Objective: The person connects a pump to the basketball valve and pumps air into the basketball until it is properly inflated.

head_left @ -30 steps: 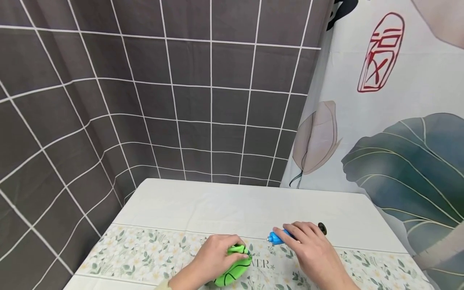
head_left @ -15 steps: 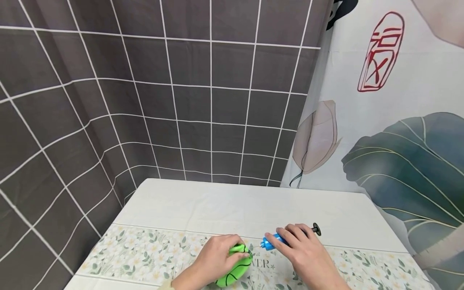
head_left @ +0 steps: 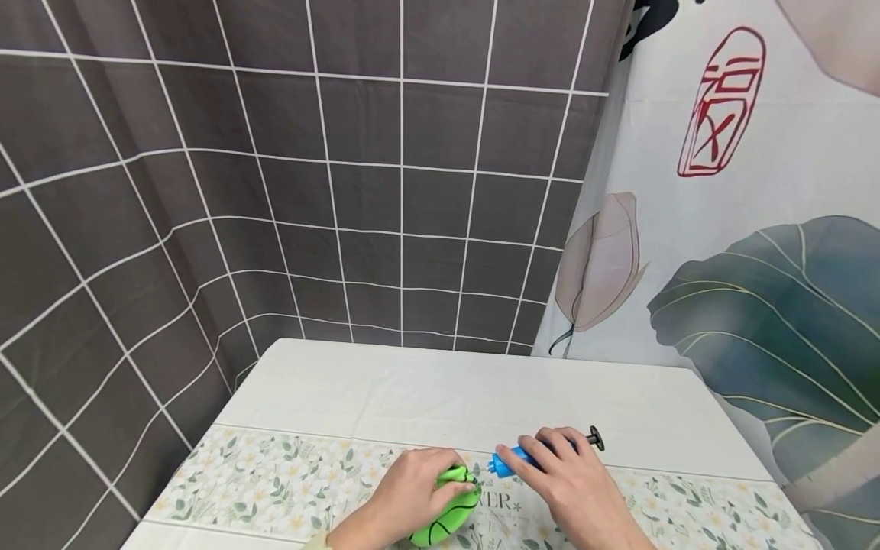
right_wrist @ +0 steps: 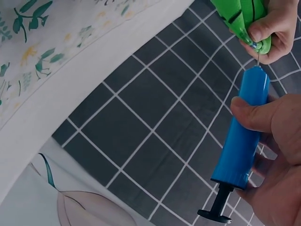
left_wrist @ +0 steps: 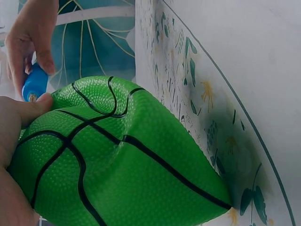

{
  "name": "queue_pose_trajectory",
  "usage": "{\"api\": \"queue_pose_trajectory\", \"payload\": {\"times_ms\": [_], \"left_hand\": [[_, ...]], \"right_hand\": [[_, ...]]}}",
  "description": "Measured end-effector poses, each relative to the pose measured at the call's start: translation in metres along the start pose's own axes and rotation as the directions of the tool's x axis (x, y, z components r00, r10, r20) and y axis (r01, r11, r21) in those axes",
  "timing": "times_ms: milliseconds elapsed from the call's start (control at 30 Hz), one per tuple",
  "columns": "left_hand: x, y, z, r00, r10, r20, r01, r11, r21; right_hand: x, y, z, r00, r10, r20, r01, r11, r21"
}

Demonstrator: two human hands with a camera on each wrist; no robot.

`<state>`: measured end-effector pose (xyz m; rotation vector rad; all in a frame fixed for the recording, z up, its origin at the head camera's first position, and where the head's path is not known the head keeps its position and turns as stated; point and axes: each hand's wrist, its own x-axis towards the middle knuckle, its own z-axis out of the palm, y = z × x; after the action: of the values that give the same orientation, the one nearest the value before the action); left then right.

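A green ball with black lines [left_wrist: 122, 155], dented and partly deflated, is gripped by my left hand [head_left: 411, 489] near the front of the table. My right hand [head_left: 560, 477] holds a blue hand pump [right_wrist: 242, 136] by its barrel, thumb on one side and fingers on the other. The pump's black handle [right_wrist: 217, 209] sticks out at the far end on a short length of rod. In the right wrist view a thin needle [right_wrist: 258, 60] runs from the pump's tip right to the ball, beside the left thumb.
The table [head_left: 412, 389] is covered with a white cloth bearing a band of printed flowers [head_left: 275, 481]. Behind it hangs a dark grey curtain with a white grid [head_left: 364, 191]. A pale cloth printed with large leaves [head_left: 777, 305] hangs at the right.
My right hand has moved left and slightly down with the pump, bringing its tip up to the ball. My left hand and the ball have stayed nearly in place.
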<state>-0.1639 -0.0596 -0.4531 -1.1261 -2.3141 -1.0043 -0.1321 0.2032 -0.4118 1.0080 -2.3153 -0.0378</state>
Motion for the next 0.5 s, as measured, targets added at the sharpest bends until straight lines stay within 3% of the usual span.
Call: {"api": "queue_pose_trajectory", "payload": {"times_ms": [233,500], "left_hand": [[0.001,0.003,-0.001,0.999,-0.022,0.025,0.022,1.000,0.000],[0.003,0.004,-0.001,1.000,-0.020,0.010,0.019,0.998,0.066]], "right_hand": [[0.006,-0.003,-0.002,0.994,-0.060,-0.087,0.054,0.996,-0.069],[0.012,-0.009,-0.005,0.989,-0.095,-0.113,0.078,0.986,-0.144]]}}
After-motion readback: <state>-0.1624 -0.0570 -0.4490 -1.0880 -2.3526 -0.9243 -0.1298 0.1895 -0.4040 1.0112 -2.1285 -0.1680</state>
